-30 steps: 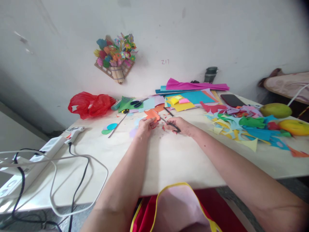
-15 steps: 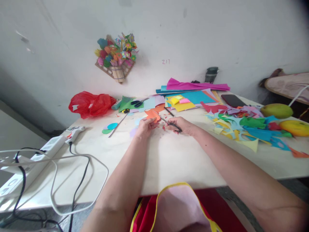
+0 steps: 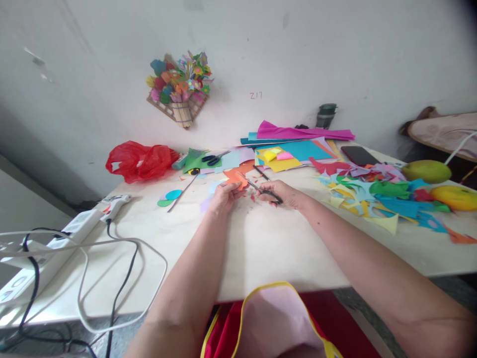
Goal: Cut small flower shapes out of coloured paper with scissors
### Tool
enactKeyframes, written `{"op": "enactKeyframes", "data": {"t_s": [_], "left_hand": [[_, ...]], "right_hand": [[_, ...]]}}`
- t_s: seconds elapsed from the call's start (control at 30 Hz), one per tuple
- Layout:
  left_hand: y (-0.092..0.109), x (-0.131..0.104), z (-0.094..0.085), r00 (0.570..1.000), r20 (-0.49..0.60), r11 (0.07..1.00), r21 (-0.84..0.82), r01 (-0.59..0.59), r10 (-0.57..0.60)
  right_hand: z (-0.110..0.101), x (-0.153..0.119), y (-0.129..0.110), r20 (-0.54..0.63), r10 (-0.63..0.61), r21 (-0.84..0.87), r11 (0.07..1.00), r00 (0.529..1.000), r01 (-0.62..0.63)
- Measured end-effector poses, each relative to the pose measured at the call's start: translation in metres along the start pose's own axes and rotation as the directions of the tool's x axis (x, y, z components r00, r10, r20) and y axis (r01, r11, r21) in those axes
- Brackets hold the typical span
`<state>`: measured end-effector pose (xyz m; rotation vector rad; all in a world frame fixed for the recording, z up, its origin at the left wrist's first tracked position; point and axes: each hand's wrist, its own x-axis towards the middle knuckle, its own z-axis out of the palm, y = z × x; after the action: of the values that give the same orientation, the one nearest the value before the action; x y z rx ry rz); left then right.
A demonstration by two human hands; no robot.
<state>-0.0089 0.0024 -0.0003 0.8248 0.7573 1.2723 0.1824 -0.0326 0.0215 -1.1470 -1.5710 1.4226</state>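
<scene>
Over the middle of the table, my left hand [image 3: 224,195] pinches an orange piece of paper [image 3: 237,177] between thumb and fingers. My right hand [image 3: 280,193] is closed round the dark handles of a pair of scissors [image 3: 271,195]. The blades point up and left and meet the right edge of the orange paper; how far they are parted is too small to tell. Small red and orange snippets [image 3: 253,197] lie on the table beneath the hands. A black pen-like stick [image 3: 261,173] rests just beyond my right hand.
Paper scraps [image 3: 376,191] and two mangoes [image 3: 427,171] lie at right, near a phone [image 3: 359,155]. Coloured sheets [image 3: 301,151] are stacked at the back. A red plastic bag [image 3: 140,161] and spare scissors [image 3: 213,159] sit back left. A power strip [image 3: 48,253], glue gun [image 3: 116,206] and cables occupy the left.
Almost nothing differs. The scissors in my right hand have shifted very slightly at the orange paper's edge; my left hand keeps its place.
</scene>
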Motion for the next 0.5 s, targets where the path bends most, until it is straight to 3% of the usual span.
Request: {"op": "enactKeyframes", "data": {"t_s": [0.27,0.5], "left_hand": [[-0.0007,0.0001,-0.001,1.0,0.021,1.0,0.009,-0.001,0.001],[-0.0011,-0.0012,0.0006,1.0,0.007,1.0,0.001,-0.007,0.007]], "right_hand": [[-0.0004,-0.0005,0.0004,0.011,-0.026,-0.009,1.0,1.0,0.026],[-0.0002,0.0011,0.0012,-0.005,0.022,0.021,1.0,1.0,-0.022]]}}
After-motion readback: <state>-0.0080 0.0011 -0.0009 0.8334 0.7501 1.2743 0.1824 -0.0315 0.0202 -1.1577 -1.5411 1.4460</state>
